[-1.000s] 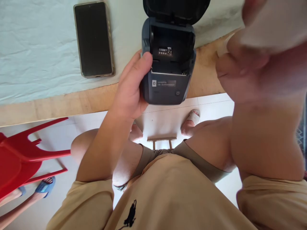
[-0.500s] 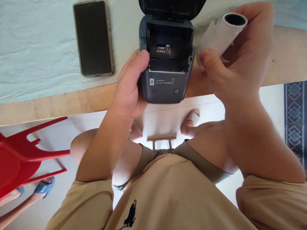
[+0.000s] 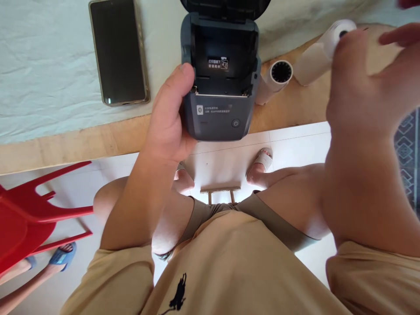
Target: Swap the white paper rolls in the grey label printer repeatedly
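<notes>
My left hand (image 3: pixel 169 113) is wrapped around the left side of a dark grey label printer (image 3: pixel 218 118), thumb over its edge. The printer's black lid (image 3: pixel 226 6) is raised, and no roll shows in its bay. Close to the printer's right side stands a small white paper roll (image 3: pixel 267 87) with a black core. Farther right is a second white roll (image 3: pixel 311 63), larger, partly covered by my right hand (image 3: pixel 370 83). That hand is blurred, with thumb and fingers apart and nothing seen between them.
A phone (image 3: pixel 120 52) lies on the pale cloth (image 3: pixel 49 78) at the left. The table's wooden edge (image 3: pixel 65 144) runs below it. A red plastic chair (image 3: pixel 26 214) and another person's slippered foot (image 3: pixel 64 256) are at lower left. Something red (image 3: pixel 408 3) shows at the top right corner.
My right hand has let go of the small paper roll, now beside the printer, and moved right to the larger roll. The printer and phone appear slightly farther left.
</notes>
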Demonstrator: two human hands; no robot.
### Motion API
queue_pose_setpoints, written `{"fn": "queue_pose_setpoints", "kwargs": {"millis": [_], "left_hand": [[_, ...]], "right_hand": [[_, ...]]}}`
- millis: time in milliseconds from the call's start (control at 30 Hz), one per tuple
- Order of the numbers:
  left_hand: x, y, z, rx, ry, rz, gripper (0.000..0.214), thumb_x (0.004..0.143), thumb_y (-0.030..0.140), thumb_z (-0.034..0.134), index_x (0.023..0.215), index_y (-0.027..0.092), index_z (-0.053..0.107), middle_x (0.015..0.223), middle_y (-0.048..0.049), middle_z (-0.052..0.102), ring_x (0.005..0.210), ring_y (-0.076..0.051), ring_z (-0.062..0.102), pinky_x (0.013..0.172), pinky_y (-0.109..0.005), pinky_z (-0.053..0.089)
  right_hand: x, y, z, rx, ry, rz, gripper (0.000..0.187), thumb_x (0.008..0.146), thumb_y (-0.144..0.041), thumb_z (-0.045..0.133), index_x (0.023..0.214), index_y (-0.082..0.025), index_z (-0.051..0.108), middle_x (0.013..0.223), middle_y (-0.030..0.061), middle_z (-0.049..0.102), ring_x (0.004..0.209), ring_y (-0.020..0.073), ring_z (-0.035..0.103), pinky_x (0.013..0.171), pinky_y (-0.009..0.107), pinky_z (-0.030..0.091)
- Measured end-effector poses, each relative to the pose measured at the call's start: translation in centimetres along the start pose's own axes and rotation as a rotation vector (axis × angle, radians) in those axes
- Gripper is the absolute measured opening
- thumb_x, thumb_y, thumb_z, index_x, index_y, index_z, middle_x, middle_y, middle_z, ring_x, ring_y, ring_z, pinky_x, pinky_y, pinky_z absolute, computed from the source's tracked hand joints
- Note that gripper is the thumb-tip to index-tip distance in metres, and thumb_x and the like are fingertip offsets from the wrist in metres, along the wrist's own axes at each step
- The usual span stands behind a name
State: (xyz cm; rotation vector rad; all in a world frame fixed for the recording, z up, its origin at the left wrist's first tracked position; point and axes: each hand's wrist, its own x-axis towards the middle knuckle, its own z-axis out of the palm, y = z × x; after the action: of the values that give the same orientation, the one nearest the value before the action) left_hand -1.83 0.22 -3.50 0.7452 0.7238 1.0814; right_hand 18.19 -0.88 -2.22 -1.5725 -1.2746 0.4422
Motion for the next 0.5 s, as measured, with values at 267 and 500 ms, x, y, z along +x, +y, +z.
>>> {"fn": "queue_pose_setpoints", "kwargs": {"millis": [267, 500], "left_hand": [[0.1, 0.1, -0.2, -0.013, -0.005, 0.002, 0.021, 0.072, 0.037, 0.039, 0.072, 0.021, 0.052, 0.099, 0.0029, 0.058, 0.1, -0.016, 0.052, 0.073, -0.026, 0.05], [0.1, -0.1, -0.3, -0.037, -0.009, 0.029, 0.018, 0.072, 0.034, 0.039, 0.072, 0.02, 0.049, 0.098, -0.0015, 0.057, 0.098, -0.018, 0.053, 0.061, -0.025, 0.049]], "right_hand": [[1.4, 2.2, 0.9, -0.451, -0.107, -0.135, 0.037, 0.065, -0.037, 0.044, 0.095, -0.016, 0.044, 0.097, -0.0007, 0.042, 0.093, 0.0011, 0.034, 0.09, 0.021, 0.031], [1.1, 1.8, 0.5, -0.432, -0.107, -0.154, 0.039, 0.066, -0.02, 0.04, 0.104, -0.018, 0.033, 0.107, -0.0013, 0.034, 0.072, -0.0079, 0.029, 0.068, 0.012, 0.028]]}}
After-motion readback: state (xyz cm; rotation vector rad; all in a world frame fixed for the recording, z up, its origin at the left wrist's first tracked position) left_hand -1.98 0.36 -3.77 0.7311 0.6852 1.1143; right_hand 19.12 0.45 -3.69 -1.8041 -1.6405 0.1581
